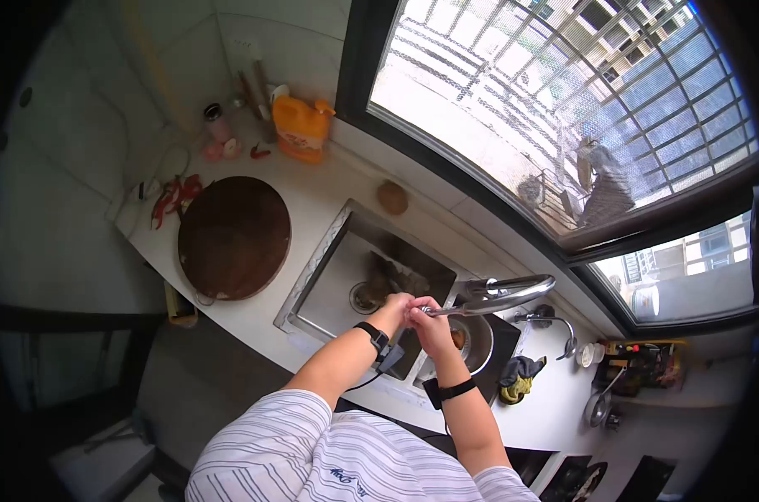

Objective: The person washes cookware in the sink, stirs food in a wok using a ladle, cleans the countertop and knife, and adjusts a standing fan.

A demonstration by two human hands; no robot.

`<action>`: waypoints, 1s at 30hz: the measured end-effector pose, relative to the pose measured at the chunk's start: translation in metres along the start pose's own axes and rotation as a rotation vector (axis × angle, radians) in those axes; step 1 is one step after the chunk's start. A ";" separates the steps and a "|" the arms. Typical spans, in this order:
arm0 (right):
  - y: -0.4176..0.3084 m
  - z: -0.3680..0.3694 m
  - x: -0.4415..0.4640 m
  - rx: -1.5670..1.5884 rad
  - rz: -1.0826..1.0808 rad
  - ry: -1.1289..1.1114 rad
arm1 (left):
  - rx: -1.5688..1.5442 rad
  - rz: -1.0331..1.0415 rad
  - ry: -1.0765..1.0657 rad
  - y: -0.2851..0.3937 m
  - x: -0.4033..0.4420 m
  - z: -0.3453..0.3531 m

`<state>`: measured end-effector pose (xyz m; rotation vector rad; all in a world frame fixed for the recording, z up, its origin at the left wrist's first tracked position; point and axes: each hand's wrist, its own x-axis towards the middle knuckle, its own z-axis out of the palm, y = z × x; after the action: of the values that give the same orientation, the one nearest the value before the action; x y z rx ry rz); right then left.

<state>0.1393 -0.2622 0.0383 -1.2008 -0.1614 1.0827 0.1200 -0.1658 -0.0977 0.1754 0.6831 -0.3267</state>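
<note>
A person's left hand (396, 306) and right hand (432, 326) meet over the middle of a double sink (316, 266), fingers drawn in narrow and bunched at the tip of a chrome faucet (477, 308); whether they close on the tip or pinch something small is hidden, and running water cannot be made out. The moment looks like handwork at the spout, and any shift from here would call for keeping the knuckles off the metal and the wrists above the divider. Beneath and just beyond the left hand, a dark, wet-looking heap (386, 274), too unclear to name, lies in the left basin beside the drain (363, 297). A metal bowl (485, 336) with something orange-brown in it sits in the right basin, partly behind the right forearm. The faucet's long neck crosses above that basin, hemming in the right side, while a thin black cable (364, 386) hangs by the left wrist. Farther left on the counter (252, 323) lie a round wooden chopping board (235, 238) and red chili peppers (173, 201), with an orange jug (301, 130) at the far wall; to the right rest crumpled cloths (521, 379), below a barred window (555, 92).
</note>
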 end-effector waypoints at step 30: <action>0.019 -0.001 0.028 0.073 0.065 -0.057 | 0.415 0.056 0.171 0.010 -0.198 -0.038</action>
<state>0.1432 -0.2427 0.0114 -1.1165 -0.1262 1.1711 -0.0434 -0.0994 0.0014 0.6223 0.7716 -0.4005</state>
